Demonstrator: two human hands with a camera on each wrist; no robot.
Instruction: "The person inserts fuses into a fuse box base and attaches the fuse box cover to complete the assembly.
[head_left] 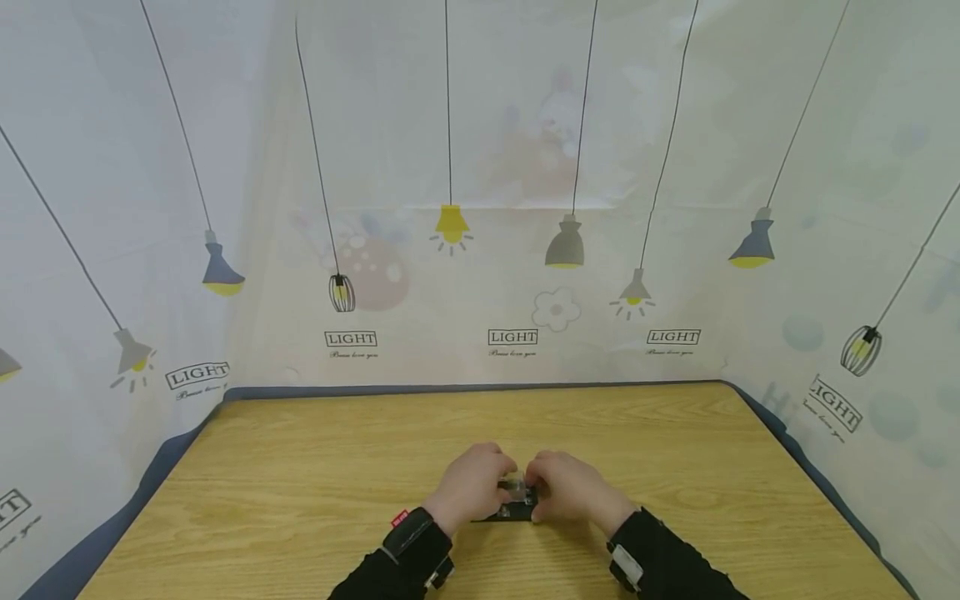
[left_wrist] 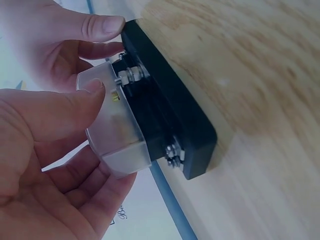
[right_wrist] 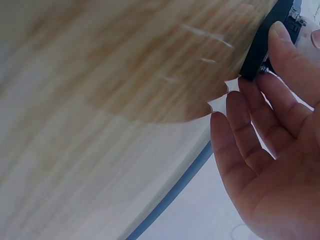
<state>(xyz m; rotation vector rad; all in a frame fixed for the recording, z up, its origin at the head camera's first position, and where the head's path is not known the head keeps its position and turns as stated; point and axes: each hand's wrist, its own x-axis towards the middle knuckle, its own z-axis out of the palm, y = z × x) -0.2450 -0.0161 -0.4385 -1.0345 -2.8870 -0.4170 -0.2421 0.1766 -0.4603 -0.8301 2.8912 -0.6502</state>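
Observation:
A small device with a black rectangular base (left_wrist: 172, 97) stands on the table, a translucent box-shaped cover (left_wrist: 116, 132) on its upper side. Metal screw terminals with nuts (left_wrist: 131, 76) show near both ends of the base in the left wrist view. My left hand (head_left: 471, 487) holds the cover, thumb on one side and fingers around the other. At the opposite end, my right hand (head_left: 572, 487) pinches the base between thumb and fingers. The head view shows the device partly hidden between both hands. Its inner parts look blurred through the cover.
The wood-grain table (head_left: 337, 450) extends around the hands. A pale curtain (head_left: 480, 125) printed with hanging lamps surrounds its back and sides, with a dark blue edge (head_left: 465, 388) along the tabletop. Black straps (head_left: 420, 537) sit on both wrists.

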